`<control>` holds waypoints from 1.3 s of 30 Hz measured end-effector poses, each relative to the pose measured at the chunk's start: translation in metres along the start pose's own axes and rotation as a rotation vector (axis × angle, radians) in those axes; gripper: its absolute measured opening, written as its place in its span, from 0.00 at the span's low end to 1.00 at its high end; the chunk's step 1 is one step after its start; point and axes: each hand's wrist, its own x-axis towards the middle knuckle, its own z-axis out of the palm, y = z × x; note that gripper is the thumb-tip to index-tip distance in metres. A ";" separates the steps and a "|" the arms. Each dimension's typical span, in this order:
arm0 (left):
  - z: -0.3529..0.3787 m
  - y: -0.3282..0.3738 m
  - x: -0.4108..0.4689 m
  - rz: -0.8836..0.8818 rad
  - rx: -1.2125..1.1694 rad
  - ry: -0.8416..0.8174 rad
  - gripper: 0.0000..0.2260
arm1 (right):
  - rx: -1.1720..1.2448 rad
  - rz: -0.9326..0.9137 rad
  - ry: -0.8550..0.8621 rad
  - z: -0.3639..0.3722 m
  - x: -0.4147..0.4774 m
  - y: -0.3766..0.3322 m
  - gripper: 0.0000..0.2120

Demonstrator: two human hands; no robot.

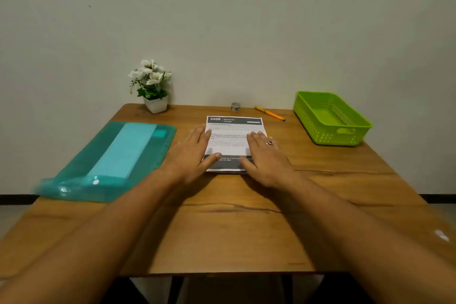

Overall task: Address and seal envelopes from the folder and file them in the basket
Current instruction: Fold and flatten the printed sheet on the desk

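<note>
A printed white sheet headed "3406" lies flat at the middle of the wooden table. My left hand rests flat on its left edge with straight fingers. My right hand, with a ring on one finger, lies flat on its right part. A translucent teal folder holding pale envelopes sits at the left. The green plastic basket stands at the back right, with nothing visible inside. An orange pen lies behind the sheet.
A white pot of white flowers stands at the back left by the wall. A small roll of tape sits at the back centre. Bare wood stretches from the sheet to the table's front edge.
</note>
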 end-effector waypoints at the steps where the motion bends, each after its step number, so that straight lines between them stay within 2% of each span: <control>1: -0.001 0.001 -0.003 -0.005 0.000 -0.006 0.36 | -0.005 -0.011 -0.011 -0.001 -0.002 0.000 0.36; 9: 0.005 0.004 0.019 -0.025 0.007 -0.078 0.35 | -0.002 -0.062 -0.110 -0.006 0.016 -0.003 0.35; 14: 0.020 0.000 0.061 0.011 0.018 -0.146 0.30 | 0.058 -0.111 -0.169 0.003 0.040 -0.002 0.34; 23: 0.044 -0.025 0.144 0.025 -0.009 -0.195 0.28 | 0.065 -0.176 -0.167 0.027 0.106 0.016 0.34; 27: 0.067 -0.036 0.153 0.027 0.008 -0.237 0.28 | 0.084 -0.194 -0.156 0.045 0.123 0.022 0.35; 30: 0.081 -0.041 0.150 0.030 0.049 -0.205 0.28 | 0.075 -0.202 -0.161 0.058 0.124 0.027 0.36; 33: 0.084 -0.042 0.152 0.033 0.048 -0.203 0.28 | 0.073 -0.165 -0.185 0.060 0.127 0.044 0.39; 37: 0.082 -0.043 0.151 0.036 0.040 -0.225 0.29 | 0.015 0.008 -0.222 0.051 0.140 0.080 0.42; 39: 0.081 -0.041 0.150 0.020 0.046 -0.234 0.29 | 0.004 0.031 -0.240 0.050 0.141 0.087 0.42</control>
